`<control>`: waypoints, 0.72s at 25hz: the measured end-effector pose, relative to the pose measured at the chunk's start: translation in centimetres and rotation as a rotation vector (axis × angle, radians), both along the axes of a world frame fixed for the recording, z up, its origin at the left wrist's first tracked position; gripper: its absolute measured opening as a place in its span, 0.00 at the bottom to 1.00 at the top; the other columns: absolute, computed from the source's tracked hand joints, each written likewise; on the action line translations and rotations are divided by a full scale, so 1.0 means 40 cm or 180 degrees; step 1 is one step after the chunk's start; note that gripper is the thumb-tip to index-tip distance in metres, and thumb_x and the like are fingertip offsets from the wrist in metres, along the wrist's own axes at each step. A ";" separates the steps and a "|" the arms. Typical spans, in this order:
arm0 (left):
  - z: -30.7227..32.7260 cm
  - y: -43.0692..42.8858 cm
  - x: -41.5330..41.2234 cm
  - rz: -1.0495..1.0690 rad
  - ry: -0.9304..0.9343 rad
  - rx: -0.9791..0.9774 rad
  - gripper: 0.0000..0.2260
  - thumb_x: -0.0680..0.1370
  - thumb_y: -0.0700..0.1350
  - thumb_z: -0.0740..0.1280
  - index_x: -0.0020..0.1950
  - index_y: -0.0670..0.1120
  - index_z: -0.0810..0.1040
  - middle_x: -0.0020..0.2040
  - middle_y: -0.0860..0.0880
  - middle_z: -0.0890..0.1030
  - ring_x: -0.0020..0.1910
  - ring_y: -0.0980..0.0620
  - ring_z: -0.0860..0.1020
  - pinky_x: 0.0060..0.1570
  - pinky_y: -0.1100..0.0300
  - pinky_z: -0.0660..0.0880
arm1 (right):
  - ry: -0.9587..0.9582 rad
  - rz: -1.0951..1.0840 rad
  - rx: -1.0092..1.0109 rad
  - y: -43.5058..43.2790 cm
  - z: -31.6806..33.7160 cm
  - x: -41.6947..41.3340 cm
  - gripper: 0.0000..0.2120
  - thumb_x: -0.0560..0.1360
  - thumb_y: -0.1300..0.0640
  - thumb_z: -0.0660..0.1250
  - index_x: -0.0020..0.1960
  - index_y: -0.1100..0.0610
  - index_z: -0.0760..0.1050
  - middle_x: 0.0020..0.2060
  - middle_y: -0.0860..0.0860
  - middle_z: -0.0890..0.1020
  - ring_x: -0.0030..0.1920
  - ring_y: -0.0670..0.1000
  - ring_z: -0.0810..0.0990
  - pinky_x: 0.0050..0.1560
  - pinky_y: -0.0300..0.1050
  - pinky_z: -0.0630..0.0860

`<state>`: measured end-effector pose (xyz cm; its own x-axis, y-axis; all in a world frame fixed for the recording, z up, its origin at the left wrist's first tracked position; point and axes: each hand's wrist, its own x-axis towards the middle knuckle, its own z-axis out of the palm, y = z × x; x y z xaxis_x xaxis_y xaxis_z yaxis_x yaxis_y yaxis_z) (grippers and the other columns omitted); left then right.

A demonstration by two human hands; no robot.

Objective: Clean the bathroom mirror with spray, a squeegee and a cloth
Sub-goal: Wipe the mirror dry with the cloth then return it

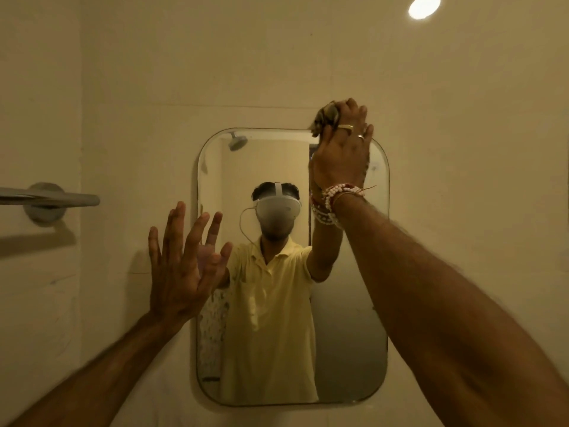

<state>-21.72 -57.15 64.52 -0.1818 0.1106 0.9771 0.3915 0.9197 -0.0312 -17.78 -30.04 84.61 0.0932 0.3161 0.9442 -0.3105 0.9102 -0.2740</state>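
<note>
right hand (340, 149) clenched on cloth (324, 118) at mirror (348, 349) top edge; left hand (181, 272) empty, fingers splayed

The single head-worn camera looked straight ahead and slightly upward at the wall, close to the mirror (292, 334), which filled the middle of the wide-angle frame; both forearms reached in from the bottom corners, and a ceiling light (424, 7) showed top right

The bunched brownish patterned cloth (325, 118) is mostly hidden behind the ringed right hand (341, 149); the grey metal wall rail (49, 198) is cut off at the frame's left edge.
</note>
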 end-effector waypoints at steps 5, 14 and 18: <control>0.014 -0.014 0.024 -0.0739 0.0228 0.0262 0.32 0.85 0.65 0.47 0.82 0.47 0.61 0.86 0.41 0.53 0.85 0.41 0.53 0.79 0.32 0.48 | -0.0260 0.0370 0.1179 -0.203 -0.030 -0.014 0.25 0.78 0.63 0.57 0.75 0.53 0.65 0.77 0.55 0.66 0.80 0.58 0.57 0.80 0.56 0.47; -0.091 -0.090 0.062 -0.0687 0.0078 0.0593 0.31 0.85 0.65 0.47 0.81 0.48 0.61 0.85 0.39 0.55 0.83 0.39 0.56 0.79 0.31 0.49 | -0.0750 0.0300 0.2193 -0.370 -0.274 -0.062 0.30 0.78 0.61 0.62 0.78 0.53 0.59 0.79 0.54 0.62 0.80 0.57 0.54 0.81 0.57 0.47; -0.168 -0.119 0.089 -0.0578 -0.0134 0.0563 0.30 0.85 0.62 0.48 0.82 0.47 0.61 0.85 0.41 0.54 0.84 0.41 0.54 0.79 0.31 0.49 | -0.0986 0.0268 0.2554 -0.355 -0.495 -0.048 0.30 0.78 0.57 0.56 0.80 0.55 0.57 0.80 0.55 0.59 0.81 0.57 0.52 0.81 0.57 0.44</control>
<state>-18.16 -61.90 57.79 -0.2155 -0.0269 0.9761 0.5482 0.8239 0.1438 -19.69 -44.23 64.80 -0.1991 -0.4629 0.8638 -0.4033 0.8420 0.3583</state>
